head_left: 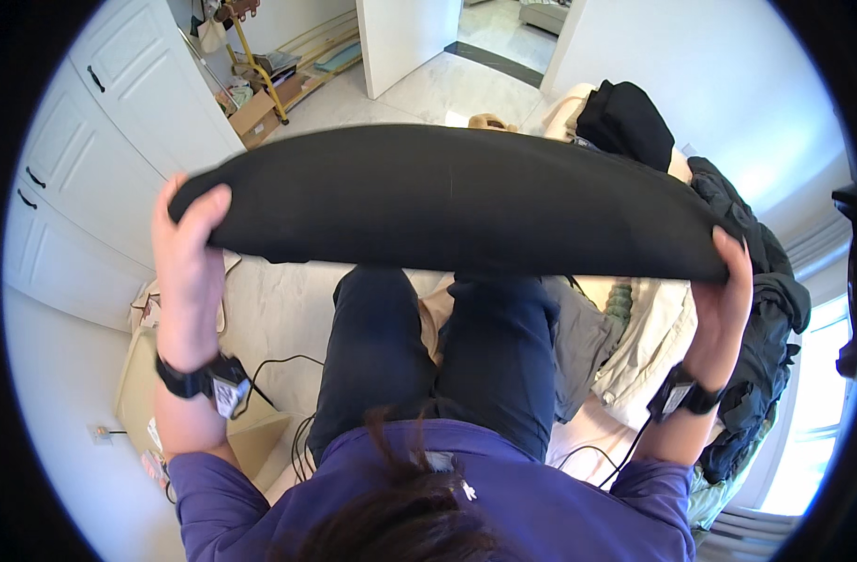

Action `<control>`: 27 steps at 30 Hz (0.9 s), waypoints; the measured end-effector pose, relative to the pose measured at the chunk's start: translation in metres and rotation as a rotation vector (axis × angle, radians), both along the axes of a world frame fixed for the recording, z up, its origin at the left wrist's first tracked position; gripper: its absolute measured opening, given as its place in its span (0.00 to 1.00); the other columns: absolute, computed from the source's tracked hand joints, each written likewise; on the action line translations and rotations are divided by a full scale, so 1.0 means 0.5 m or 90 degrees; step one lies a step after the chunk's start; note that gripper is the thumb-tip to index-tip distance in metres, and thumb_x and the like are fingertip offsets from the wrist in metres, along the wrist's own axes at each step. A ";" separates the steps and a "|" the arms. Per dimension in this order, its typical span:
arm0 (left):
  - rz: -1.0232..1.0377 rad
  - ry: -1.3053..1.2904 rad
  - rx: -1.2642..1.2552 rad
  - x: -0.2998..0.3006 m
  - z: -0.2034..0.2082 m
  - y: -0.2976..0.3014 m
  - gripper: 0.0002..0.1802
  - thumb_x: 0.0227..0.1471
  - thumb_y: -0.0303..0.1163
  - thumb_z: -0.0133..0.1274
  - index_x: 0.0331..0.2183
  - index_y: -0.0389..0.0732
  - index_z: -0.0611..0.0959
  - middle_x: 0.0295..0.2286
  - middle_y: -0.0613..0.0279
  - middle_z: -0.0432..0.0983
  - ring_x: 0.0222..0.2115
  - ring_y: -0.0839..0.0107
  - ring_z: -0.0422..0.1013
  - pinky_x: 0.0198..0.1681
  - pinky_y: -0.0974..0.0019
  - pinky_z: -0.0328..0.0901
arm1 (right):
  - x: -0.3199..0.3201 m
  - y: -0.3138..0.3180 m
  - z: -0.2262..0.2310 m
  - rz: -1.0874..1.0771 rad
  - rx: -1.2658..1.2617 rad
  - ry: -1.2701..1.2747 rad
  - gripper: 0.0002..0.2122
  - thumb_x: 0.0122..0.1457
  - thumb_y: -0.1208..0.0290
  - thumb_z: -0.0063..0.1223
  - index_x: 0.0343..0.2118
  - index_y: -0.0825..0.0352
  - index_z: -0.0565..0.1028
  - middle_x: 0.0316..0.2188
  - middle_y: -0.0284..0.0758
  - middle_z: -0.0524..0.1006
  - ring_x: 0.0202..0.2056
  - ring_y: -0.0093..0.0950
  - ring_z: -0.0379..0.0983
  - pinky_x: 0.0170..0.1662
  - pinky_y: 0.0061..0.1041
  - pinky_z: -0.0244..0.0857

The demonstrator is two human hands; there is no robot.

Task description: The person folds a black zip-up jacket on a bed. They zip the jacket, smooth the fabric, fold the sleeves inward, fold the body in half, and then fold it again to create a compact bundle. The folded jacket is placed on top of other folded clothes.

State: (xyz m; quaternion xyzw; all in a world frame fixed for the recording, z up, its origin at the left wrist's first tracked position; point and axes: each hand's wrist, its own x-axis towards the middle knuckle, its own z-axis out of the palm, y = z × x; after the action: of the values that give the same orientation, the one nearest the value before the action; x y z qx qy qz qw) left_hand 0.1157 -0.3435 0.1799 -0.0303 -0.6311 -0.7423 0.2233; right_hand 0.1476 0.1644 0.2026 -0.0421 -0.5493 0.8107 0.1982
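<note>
A long piece of black cloth [452, 201], folded into a wide band, is stretched across in front of me above my knees. It looks like a folded garment, but its kind cannot be made out. My left hand [192, 220] grips its left end, the thumb on the near face and the other fingers mostly hidden behind. At the right end my right hand [728, 267] pinches the lower corner in the same way. The upper edge bows upward between the hands, and the lower edge runs nearly straight. Each wrist wears a black strap with a cable.
Heaped clothes lie to my right: a black bundle [625, 126], dark jackets [761, 272], beige cloth [649, 351] and a grey garment [583, 347]. White cabinets [91, 140] line the left wall. Ahead are an open door [405, 47] and a cardboard box [253, 117]. Cables [302, 450] trail beside my legs.
</note>
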 end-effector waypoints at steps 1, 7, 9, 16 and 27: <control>0.064 -0.041 0.037 0.039 -0.035 0.003 0.25 0.43 0.24 0.61 0.44 0.34 0.71 0.32 0.59 0.76 0.32 0.71 0.73 0.37 0.68 0.69 | 0.036 0.003 -0.025 -0.034 0.025 -0.015 0.15 0.52 0.78 0.54 0.45 0.73 0.73 0.40 0.42 0.77 0.39 0.31 0.75 0.46 0.27 0.69; 0.063 -0.365 -0.155 0.288 -0.344 0.040 0.21 0.39 0.19 0.56 0.40 0.37 0.72 0.30 0.61 0.75 0.30 0.72 0.72 0.35 0.70 0.69 | 0.223 -0.010 -0.342 -0.121 0.243 -0.361 0.16 0.48 0.78 0.58 0.42 0.73 0.73 0.35 0.38 0.77 0.32 0.27 0.75 0.39 0.24 0.69; 0.041 -0.482 -0.159 0.321 -0.410 0.029 0.23 0.38 0.19 0.55 0.41 0.37 0.73 0.33 0.59 0.76 0.31 0.69 0.74 0.35 0.69 0.70 | 0.267 -0.017 -0.439 -0.087 0.202 -0.468 0.10 0.51 0.76 0.58 0.36 0.70 0.73 0.31 0.36 0.77 0.25 0.25 0.74 0.26 0.22 0.70; -0.052 -0.627 0.008 0.285 -0.409 -0.022 0.26 0.46 0.29 0.59 0.47 0.41 0.67 0.33 0.61 0.74 0.29 0.70 0.75 0.26 0.67 0.71 | 0.310 -0.018 -0.539 -0.118 -0.400 -0.378 0.13 0.58 0.69 0.57 0.43 0.69 0.72 0.41 0.40 0.78 0.40 0.34 0.77 0.42 0.32 0.75; -0.137 -0.606 0.271 0.292 -0.376 -0.004 0.42 0.43 0.19 0.59 0.56 0.48 0.57 0.37 0.51 0.75 0.33 0.63 0.76 0.36 0.59 0.73 | 0.296 -0.029 -0.521 -0.124 -0.447 -0.412 0.16 0.56 0.72 0.56 0.47 0.70 0.72 0.47 0.40 0.76 0.49 0.36 0.72 0.56 0.37 0.66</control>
State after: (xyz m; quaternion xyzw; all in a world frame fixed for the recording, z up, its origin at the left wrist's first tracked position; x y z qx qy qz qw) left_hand 0.2618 -0.3452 -0.0082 0.2914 -0.4911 -0.8043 -0.1641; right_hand 0.2955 0.1500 -0.0577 -0.4076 -0.2695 0.8700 0.0660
